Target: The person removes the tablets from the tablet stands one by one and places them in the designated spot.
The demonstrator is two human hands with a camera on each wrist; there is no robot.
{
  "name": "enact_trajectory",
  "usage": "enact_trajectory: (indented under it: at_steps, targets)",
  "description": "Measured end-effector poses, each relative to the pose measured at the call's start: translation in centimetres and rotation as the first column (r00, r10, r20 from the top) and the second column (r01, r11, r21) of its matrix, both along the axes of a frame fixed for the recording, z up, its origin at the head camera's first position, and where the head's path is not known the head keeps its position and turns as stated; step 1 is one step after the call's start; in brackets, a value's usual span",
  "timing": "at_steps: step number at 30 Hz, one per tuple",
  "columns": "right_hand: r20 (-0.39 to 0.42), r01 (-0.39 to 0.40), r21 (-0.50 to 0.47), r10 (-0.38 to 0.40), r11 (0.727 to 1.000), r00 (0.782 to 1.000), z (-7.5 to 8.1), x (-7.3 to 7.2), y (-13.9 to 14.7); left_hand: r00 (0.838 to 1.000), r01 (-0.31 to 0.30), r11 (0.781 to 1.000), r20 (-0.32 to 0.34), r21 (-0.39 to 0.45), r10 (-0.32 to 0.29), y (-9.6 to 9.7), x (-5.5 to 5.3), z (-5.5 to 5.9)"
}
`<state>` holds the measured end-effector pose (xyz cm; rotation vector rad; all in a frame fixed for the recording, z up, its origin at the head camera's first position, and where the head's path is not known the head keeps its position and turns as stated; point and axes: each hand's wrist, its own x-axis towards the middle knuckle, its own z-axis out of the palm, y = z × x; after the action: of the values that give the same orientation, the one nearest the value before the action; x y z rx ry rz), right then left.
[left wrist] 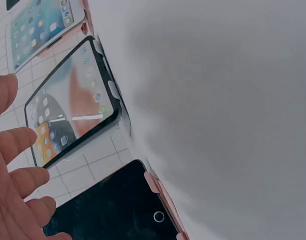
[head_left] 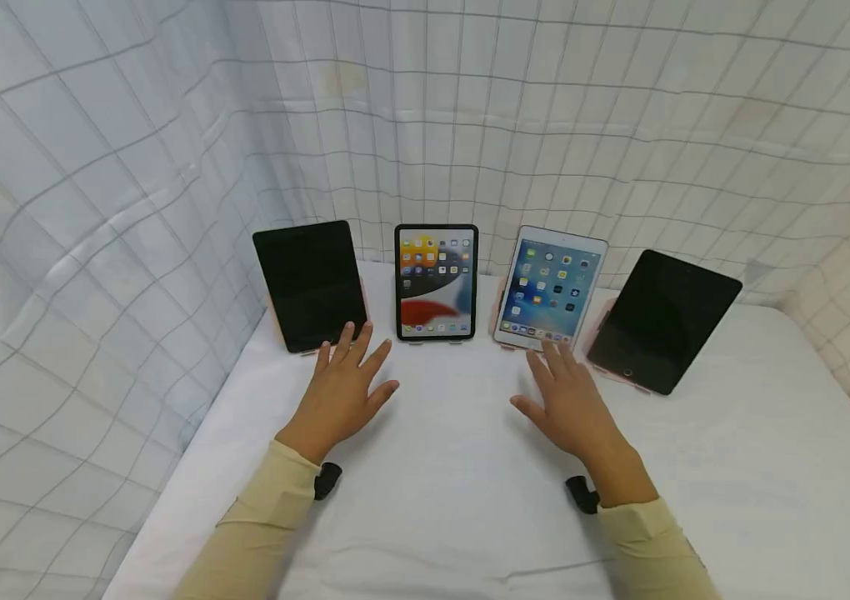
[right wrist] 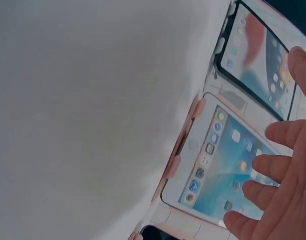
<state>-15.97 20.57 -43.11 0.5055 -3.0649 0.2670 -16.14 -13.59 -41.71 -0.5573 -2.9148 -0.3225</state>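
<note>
My left hand point(head_left: 338, 392) is spread out, palm down, just before the leftmost tablet point(head_left: 312, 283), whose screen is dark. Fingers of my right hand point(head_left: 571, 400) reach towards the lower edge of a white tablet point(head_left: 548, 287) with its home screen lit; from the head view I cannot tell whether they touch it. Between the hands stands a black-framed tablet point(head_left: 436, 283), also lit. Farthest right leans another dark tablet point(head_left: 665, 321), tilted sideways. Neither hand holds anything. In the left wrist view, pink stand lips point(left wrist: 152, 182) support the dark tablet.
A white cloth point(head_left: 440, 467) covers the table under the tablets. Behind them hangs a white grid-patterned curtain point(head_left: 440, 125), which continues along both sides. Small black devices, one of them the left wrist's device point(head_left: 328, 481), sit at the wrists.
</note>
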Motion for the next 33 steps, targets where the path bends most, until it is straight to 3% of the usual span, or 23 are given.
enact_trajectory:
  at_steps: [8, 14, 21, 27, 33]
  targets:
    - [-0.031, -0.134, 0.027, 0.135, 0.991, 0.990, -0.3, -0.3, 0.1, 0.999, 0.053, 0.994, 0.010, 0.094, -0.054, -0.9, 0.0, -0.7]
    - [-0.077, -0.240, 0.046, 0.243, 0.970, 0.967, 0.2, -1.1, -1.0, 0.997, 0.082, 0.982, -0.006, 0.169, -0.082, -2.0, 0.2, -0.9]
    - [-0.099, -0.333, 0.117, 0.345, 0.936, 0.933, 0.5, -1.8, -2.4, 0.998, 0.048, 0.980, 0.023, 0.194, -0.054, -3.5, 0.6, -0.9]
    - [-0.129, -0.404, 0.201, 0.433, 0.892, 0.892, 0.7, -2.5, -3.2, 0.998, 0.033, 0.976, 0.046, 0.214, -0.044, -4.1, 0.9, -0.8]
    - [-0.159, -0.467, 0.278, 0.520, 0.839, 0.839, 0.6, -3.4, -4.2, 0.996, 0.073, 0.967, 0.035, 0.244, -0.084, -4.4, 0.8, -0.9]
